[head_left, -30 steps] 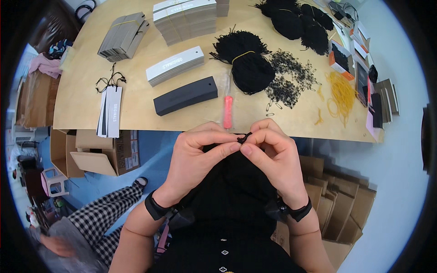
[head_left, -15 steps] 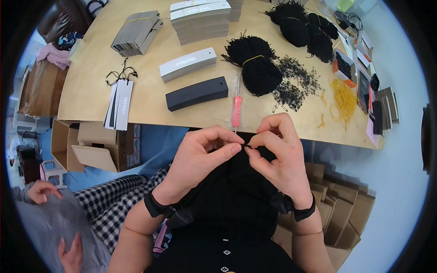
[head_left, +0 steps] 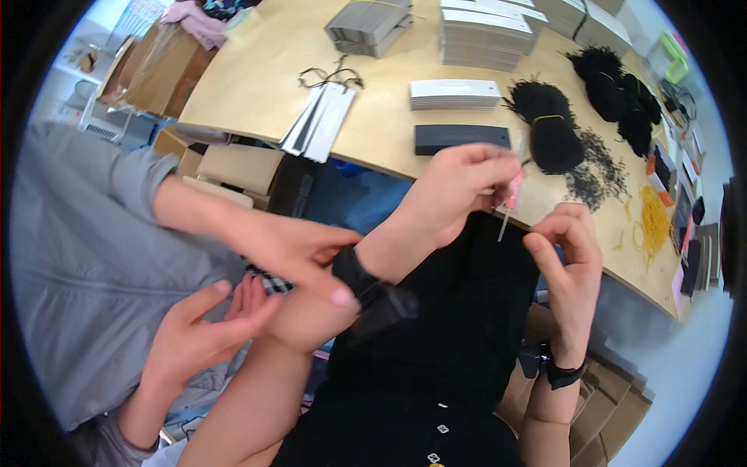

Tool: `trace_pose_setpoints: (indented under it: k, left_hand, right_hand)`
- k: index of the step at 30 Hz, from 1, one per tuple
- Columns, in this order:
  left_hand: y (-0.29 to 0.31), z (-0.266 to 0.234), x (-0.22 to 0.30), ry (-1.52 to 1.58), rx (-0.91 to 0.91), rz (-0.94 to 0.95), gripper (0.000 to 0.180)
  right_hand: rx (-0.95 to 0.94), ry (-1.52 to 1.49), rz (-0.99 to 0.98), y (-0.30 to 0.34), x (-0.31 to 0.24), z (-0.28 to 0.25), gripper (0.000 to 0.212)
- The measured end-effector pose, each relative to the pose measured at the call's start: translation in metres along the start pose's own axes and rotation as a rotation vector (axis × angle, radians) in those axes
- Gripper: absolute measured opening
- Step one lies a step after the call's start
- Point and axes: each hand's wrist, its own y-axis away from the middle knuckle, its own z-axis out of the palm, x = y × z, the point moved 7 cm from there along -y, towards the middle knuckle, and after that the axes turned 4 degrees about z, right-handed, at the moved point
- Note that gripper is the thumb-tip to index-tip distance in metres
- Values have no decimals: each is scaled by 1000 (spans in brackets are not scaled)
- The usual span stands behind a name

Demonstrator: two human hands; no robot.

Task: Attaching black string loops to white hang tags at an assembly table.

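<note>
My left hand [head_left: 471, 187] is raised at the table's front edge, thumb and fingers pinched together. A small dark strand shows by its fingertips, too fine to name. Right beside those fingers is a pink-handled tool [head_left: 513, 191], its thin metal shaft jutting past the table edge; the hand partly covers it. My right hand [head_left: 574, 253] is held apart to the right over my black clothing, its thumb and curled forefinger close together; what they hold, if anything, cannot be made out. A co-worker's hand [head_left: 296, 249] reaches to my left wristband.
The co-worker's other hand [head_left: 206, 331] is lower left. On the table [head_left: 241, 101] are strung tags [head_left: 319, 121], a white tag stack [head_left: 455, 93], a dark tag stack [head_left: 461, 138], bundled black cords [head_left: 548, 132], small black clips [head_left: 595, 171] and yellow rubber bands [head_left: 652, 222].
My hands have moved apart from their shared pinch, the left going up beside the pink-handled tool. The view has turned. The co-worker has come closer, one hand now at my left wrist.
</note>
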Motion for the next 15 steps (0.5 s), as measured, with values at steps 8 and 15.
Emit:
trace_pose_setpoints:
  k: [8, 15]
  left_hand:
    - [-24, -27, 42, -428, 130, 455, 15]
    - [-31, -10, 58, -783, 172, 692, 12]
  right_hand:
    - [13, 51, 16, 13, 2, 2, 11]
    - [30, 61, 70, 16, 8, 1, 11]
